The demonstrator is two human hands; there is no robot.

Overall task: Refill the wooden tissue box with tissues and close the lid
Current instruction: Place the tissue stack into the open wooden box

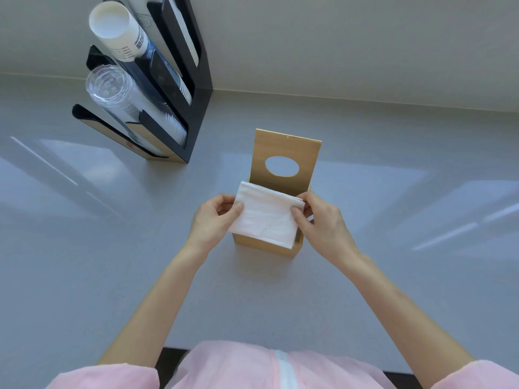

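Note:
A small wooden tissue box (264,246) stands on the grey counter in the middle of the head view. Its hinged lid (286,148), with an oval hole, is raised upright at the back. A stack of folded white tissues (266,216) lies across the box's open top, tilted and overhanging to the left. My left hand (214,219) pinches the stack's left edge. My right hand (323,223) grips its right edge between thumb and fingers. The inside of the box is hidden by the tissues.
A black and wood cup dispenser (157,88) stands at the back left, holding a stack of clear plastic cups (118,91) and a stack of white paper cups (118,26). A wall runs behind the counter (84,220). The counter's front edge is near my body.

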